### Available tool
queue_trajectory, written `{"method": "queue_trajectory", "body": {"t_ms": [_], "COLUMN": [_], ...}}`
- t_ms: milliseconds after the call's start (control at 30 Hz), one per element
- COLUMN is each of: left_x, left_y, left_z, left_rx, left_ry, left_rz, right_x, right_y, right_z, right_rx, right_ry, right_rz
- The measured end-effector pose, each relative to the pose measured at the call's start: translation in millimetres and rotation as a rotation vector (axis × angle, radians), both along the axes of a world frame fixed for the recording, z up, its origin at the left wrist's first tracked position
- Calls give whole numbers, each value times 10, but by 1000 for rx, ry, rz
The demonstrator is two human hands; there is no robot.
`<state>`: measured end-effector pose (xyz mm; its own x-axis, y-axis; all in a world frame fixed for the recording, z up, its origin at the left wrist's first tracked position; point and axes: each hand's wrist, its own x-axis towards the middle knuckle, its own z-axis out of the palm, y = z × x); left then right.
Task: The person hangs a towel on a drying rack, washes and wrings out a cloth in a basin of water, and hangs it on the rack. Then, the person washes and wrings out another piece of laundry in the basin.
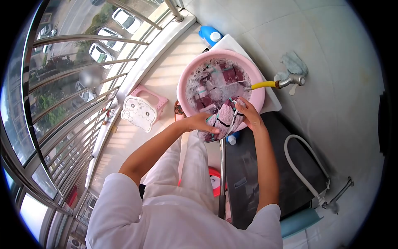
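A pink-and-maroon wet cloth (223, 120) with dark stripes is bunched between my two hands at the near rim of a pink basin (186, 89). My left hand (201, 123) grips its left side, thumb on top. On the right side, my right hand (248, 113) pinches the cloth and a pale cord-like strip. Sudsy water fills the basin, with more maroon cloth (232, 75) in it. A yellow hose (263, 85) runs from a wall tap (295, 80) to the basin, and water flows from its end.
A blue bottle (210, 35) stands behind the basin. On the left are a pink stool (154, 97) with a cartoon face and metal railings (95, 39). A dark machine top (257, 174), a grey hose (297, 168) and a metal pole (222, 166) lie nearer. A grey rag (294, 63) hangs by the tap.
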<state>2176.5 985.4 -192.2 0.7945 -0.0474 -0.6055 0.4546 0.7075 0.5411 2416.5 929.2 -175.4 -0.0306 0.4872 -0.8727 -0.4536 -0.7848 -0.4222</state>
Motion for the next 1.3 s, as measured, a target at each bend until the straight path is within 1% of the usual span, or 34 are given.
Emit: {"method": "queue_trajectory", "body": {"t_ms": [33, 67, 100, 133, 200, 233, 267, 333, 367, 433, 467, 533, 567, 667, 700, 733, 767, 800, 833, 867, 933, 967, 1033, 1100, 1133, 1167, 1267, 1300], "left_x": [-88, -168, -216, -206, -239, -205, -151, 36, 172, 345, 381, 354, 335, 331, 353, 365, 376, 394, 440, 468, 504, 522, 554, 592, 610, 629, 748, 780], "left_y": [-65, -143, -209, -170, -378, -481, -583, -633, -571, -328, -222, -99, -64, -27, 33, 10, -27, -50, -49, -13, 18, 46, 110, 154, 170, 187, 140, 122], "left_z": [-76, -133, -140, 129, 152, 192, 236, 341, 415, 757, 797, 814, 829, 902, 1070, 1141, 1191, 1236, 1302, 1374, 1432, 1463, 1508, 1511, 1531, 1570, 1567, 1567], "left_rx": [-111, -222, -333, -428, -590, -735, -742, -820, -902, -903, -891, -844, -820, -551, -509, -340, -170, -2, 289, 670, 893, 940, 1038, 1110, 1146, 1229, 1295, 1321], "left_ry": [-32, -64, -96, -115, -225, -266, -278, -139, -418, -531, -575, -564, -558, -241, -207, -192, -177, -162, -232, -289, -370, -410, -488, -642, -717, -730, -873, -918], "left_rz": [99, 199, 297, 421, 624, 693, 779, 991, 979, 1017, 1033, 1045, 1048, 1178, 1230, 1206, 1177, 1144, 1099, 981, 863, 833, 772, 662, 605, 579, 495, 478], "right_x": [-59, -120, -233, -345, -475, -556, -633, -726, -767, -818, -820, -798, -749, -814, -799, -788, -719, -664, -587, -529, -473, -452, -459, -449, -459, -469, -539, -484], "right_y": [47, 149, 198, 209, 160, 158, 165, 90, 50, -78, -132, -240, -314, -264, -243, -247, -348, -425, -547, -644, -653, -639, -541, -426, -466, -530, -306, -208], "right_z": [195, 458, 693, 892, 1151, 1258, 1436, 1607, 1660, 1731, 1749, 1778, 1761, 1628, 1570, 1505, 1350, 1241, 1081, 961, 858, 827, 862, 953, 922, 862, 1114, 1044], "right_rx": [120, 259, 322, 384, 661, 847, 877, 997, 1046, 1137, 1159, 1207, 1205, 1021, 896, 767, 680, 578, 539, 495, 406, 363, 142, 32, 100, 167, 98, 144], "right_ry": [-19, 16, -56, -129, -437, -602, -672, -731, -748, -785, -801, -831, -826, -756, -667, -577, -392, -150, 15, 182, 324, 392, 346, 341, 286, 230, 295, 573], "right_rz": [22, 60, 41, 21, 216, 277, 329, 384, 423, 519, 501, 456, 378, -254, -363, -468, -589, -759, -830, -897, -910, -917, -890, -823, -763, -703, -647, -670]}}
